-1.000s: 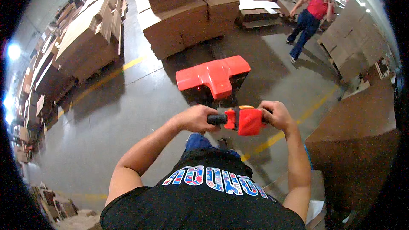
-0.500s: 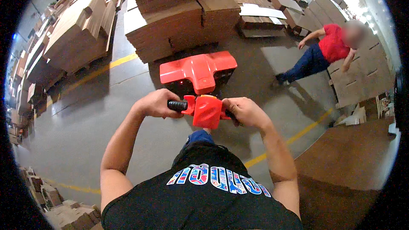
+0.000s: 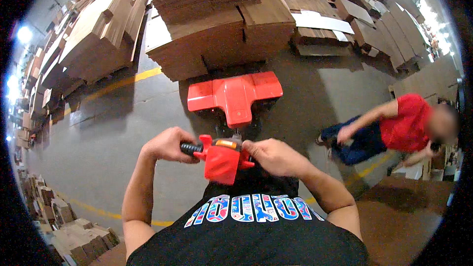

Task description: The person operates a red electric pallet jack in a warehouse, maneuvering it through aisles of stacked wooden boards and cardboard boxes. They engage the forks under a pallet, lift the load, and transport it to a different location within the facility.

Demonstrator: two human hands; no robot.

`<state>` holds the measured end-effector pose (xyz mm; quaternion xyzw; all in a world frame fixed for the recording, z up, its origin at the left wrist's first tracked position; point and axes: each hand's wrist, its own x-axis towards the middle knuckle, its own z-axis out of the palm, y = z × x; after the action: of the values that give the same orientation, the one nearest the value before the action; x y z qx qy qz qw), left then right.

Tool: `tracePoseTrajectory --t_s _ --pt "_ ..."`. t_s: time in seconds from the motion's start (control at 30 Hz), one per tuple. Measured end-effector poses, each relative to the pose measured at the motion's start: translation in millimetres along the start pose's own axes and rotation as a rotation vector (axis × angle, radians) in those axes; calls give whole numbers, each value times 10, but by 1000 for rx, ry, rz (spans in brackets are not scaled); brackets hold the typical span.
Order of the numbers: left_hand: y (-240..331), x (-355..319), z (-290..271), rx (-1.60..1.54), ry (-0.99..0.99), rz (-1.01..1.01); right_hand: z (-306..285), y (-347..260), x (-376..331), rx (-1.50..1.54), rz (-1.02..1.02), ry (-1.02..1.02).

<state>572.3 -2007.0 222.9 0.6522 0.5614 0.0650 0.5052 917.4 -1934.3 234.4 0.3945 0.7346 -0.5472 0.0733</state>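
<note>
The red control handle [image 3: 221, 165] of a pallet truck is in front of my torso. My left hand [image 3: 170, 144] is wrapped round its black ridged left grip [image 3: 190, 149]. On the other side, my right hand [image 3: 273, 156] closes round the right grip, which it mostly hides, with the thumb near the middle of the head. Beyond the handle sits the truck's red T-shaped body [image 3: 236, 96]. A tall stack of brown flat boards [image 3: 212, 39] stands directly behind that body. Any forks are hidden from view.
More board stacks stand at the left [image 3: 98, 34] and far right [image 3: 320, 24]. A person in a red shirt [image 3: 404, 123] is close by on the right. Yellow lines [image 3: 120, 84] mark the grey floor. Piled pieces [image 3: 84, 239] lie at the lower left.
The handle and both my hands now appear lower, closer to my body. The person in red has come nearer along the right side. My grip stays the same.
</note>
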Motion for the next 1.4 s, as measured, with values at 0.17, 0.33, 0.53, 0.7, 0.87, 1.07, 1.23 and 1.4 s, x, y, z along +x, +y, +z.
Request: tracePoseTrajectory --t_s 0.17,0.33,0.53,0.7,0.87,1.07,1.23,1.4 --pt "49 -65 -56 -87 35 -31 -289 -78 75 -103 -122 -256" --pt "616 102 3 -195 60 -247 -1019 108 251 -197 -330 -536" --pt "1320 592 801 -443 232 -316 -2029 663 74 -385 -598 -701" --pt "2287 848 1555 -703 587 -423 -2674 1085 -306 -449 -662 -740" --pt "2341 876 2008 -789 845 -396 -2630 1137 -315 -535 -636 -740" --pt "2092 923 2379 -642 982 -362 -2332 1412 -235 -421 -472 -770" --pt "1945 933 2594 -718 1046 -326 -2229 1286 -251 -494 -469 -714" --pt "1587 1053 2716 -700 1088 -281 -1913 1707 205 -409 -536 -693"
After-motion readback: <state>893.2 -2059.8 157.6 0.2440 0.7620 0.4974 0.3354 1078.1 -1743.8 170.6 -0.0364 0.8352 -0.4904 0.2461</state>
